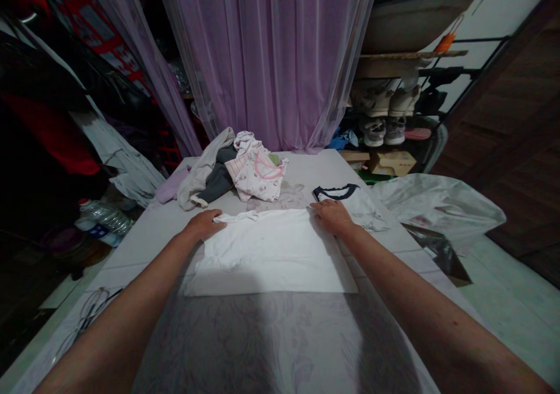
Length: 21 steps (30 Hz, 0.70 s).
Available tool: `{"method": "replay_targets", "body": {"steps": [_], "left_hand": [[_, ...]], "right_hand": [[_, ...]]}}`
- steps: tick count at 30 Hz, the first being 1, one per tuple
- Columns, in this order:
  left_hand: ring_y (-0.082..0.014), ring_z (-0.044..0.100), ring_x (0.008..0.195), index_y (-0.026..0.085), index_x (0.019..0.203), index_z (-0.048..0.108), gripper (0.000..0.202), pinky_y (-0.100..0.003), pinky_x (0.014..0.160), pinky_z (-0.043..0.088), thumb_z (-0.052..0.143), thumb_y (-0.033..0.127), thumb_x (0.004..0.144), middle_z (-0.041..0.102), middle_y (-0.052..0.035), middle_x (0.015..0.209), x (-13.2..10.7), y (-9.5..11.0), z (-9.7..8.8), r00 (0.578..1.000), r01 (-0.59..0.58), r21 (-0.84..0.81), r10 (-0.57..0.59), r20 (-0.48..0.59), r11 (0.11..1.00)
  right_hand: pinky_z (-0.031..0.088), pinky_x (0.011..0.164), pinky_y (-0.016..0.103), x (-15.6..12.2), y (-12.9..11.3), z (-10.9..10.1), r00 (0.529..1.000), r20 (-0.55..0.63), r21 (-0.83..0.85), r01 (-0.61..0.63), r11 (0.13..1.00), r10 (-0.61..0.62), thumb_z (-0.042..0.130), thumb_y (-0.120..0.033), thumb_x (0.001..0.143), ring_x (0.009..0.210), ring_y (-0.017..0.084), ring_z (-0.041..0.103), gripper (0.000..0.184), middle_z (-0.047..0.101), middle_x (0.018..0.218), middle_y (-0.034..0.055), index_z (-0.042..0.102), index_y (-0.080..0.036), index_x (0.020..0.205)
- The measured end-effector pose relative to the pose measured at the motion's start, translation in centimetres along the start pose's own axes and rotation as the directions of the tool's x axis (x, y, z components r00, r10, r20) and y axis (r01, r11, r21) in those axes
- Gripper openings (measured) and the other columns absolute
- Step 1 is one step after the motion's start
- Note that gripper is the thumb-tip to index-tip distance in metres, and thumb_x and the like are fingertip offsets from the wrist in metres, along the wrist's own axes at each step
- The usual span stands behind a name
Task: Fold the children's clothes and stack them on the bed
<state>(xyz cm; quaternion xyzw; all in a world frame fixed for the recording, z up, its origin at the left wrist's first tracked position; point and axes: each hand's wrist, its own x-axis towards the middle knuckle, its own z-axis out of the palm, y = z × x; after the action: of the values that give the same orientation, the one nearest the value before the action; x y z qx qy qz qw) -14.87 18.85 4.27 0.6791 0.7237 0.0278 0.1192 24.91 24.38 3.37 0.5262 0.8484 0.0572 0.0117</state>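
A white shirt (271, 248) lies spread flat on the table in front of me, its near edge straight and its far left corner bunched. At that bunched corner, my left hand (205, 225) pinches the cloth between thumb and fingers. My right hand (331, 214) has hold of the far right corner, the fingers closed at the edge. Just beyond the right hand is a white shirt with a dark collar (356, 201), laid flat.
Past the white shirt sits a heap of clothes, with a pink-patterned top (262, 175) and dark grey cloth (217, 178). A purple curtain (280, 62) hangs behind the table (210, 341). Glasses (90, 312) lie at the left edge. Plastic bottles (105, 218) stand left; shoes (380, 129) fill a rack right.
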Motion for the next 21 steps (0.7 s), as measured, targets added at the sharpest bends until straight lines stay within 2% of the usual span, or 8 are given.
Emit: {"method": "replay_targets", "body": {"steps": [4, 8, 10, 13, 18, 21], "left_hand": [[-0.0271, 0.064, 0.107, 0.020, 0.114, 0.067, 0.051, -0.031, 0.085, 0.048, 0.057, 0.044, 0.070, 0.068, -0.0101, 0.121, 1.4, -0.3, 0.4, 0.999, -0.004, 0.057, 0.001, 0.042, 0.998], [-0.0258, 0.065, 0.099, 0.021, 0.096, 0.070, 0.037, -0.029, 0.080, 0.048, 0.057, 0.039, 0.067, 0.072, -0.0078, 0.108, 1.9, -0.2, 0.4, 0.999, -0.016, 0.030, 0.015, 0.039, 0.999], [-0.0243, 0.064, 0.096, 0.021, 0.094, 0.069, 0.034, -0.028, 0.079, 0.047, 0.055, 0.037, 0.067, 0.071, -0.0067, 0.104, 1.8, -0.1, 0.3, 0.999, -0.035, 0.003, 0.035, 0.035, 0.999], [-0.0217, 0.064, 0.089, 0.020, 0.095, 0.066, 0.036, -0.027, 0.074, 0.047, 0.050, 0.037, 0.068, 0.070, -0.0037, 0.097, 1.4, 0.0, 0.0, 0.998, -0.055, -0.052, 0.057, 0.036, 0.997], [-0.0207, 0.061, 0.083, 0.020, 0.088, 0.061, 0.033, -0.028, 0.073, 0.047, 0.049, 0.042, 0.066, 0.065, 0.0000, 0.084, -0.2, -0.4, -0.3, 0.993, -0.112, -0.302, 0.116, -0.006, 0.947], [-0.0196, 0.059, 0.078, 0.020, 0.084, 0.058, 0.031, -0.027, 0.070, 0.045, 0.049, 0.042, 0.065, 0.062, 0.0011, 0.079, -1.4, -0.6, -0.5, 0.992, -0.125, -0.340, 0.130, -0.008, 0.932]], "right_hand": [[0.039, 0.086, 0.040, 0.5, -0.1, 0.4, 1.000, 0.009, -0.038, 0.016, 0.999, -0.016, 0.050, -0.019, 0.087, 0.108, 0.030, 0.059, 0.034, 0.068, 0.114, 0.0167, 0.066, -0.015, 0.117], [0.039, 0.085, 0.038, 0.8, -0.1, 0.9, 0.999, -0.022, -0.025, 0.038, 0.999, -0.039, 0.043, -0.021, 0.092, 0.107, 0.029, 0.059, 0.032, 0.067, 0.114, 0.0167, 0.069, -0.014, 0.110], [0.038, 0.086, 0.037, 0.9, -0.1, 1.0, 0.999, -0.023, -0.013, 0.024, 1.000, -0.024, 0.040, -0.021, 0.093, 0.106, 0.028, 0.060, 0.033, 0.068, 0.112, 0.0168, 0.069, -0.013, 0.107], [0.038, 0.086, 0.035, 0.8, 0.0, 0.7, 1.000, -0.010, 0.030, -0.008, 1.000, 0.008, 0.042, -0.020, 0.092, 0.103, 0.025, 0.061, 0.031, 0.070, 0.109, 0.0147, 0.069, -0.014, 0.106], [0.040, 0.080, 0.028, -0.4, 0.3, -0.2, 0.999, 0.000, 0.128, -0.044, 0.991, 0.044, 0.047, -0.019, 0.089, 0.096, 0.021, 0.064, 0.028, 0.072, 0.105, 0.0097, 0.068, -0.017, 0.107], [0.039, 0.078, 0.028, -1.7, 0.3, -0.5, 0.999, -0.026, 0.126, -0.035, 0.991, 0.038, 0.048, -0.019, 0.089, 0.092, 0.021, 0.065, 0.026, 0.072, 0.100, 0.0093, 0.066, -0.017, 0.107]]}}
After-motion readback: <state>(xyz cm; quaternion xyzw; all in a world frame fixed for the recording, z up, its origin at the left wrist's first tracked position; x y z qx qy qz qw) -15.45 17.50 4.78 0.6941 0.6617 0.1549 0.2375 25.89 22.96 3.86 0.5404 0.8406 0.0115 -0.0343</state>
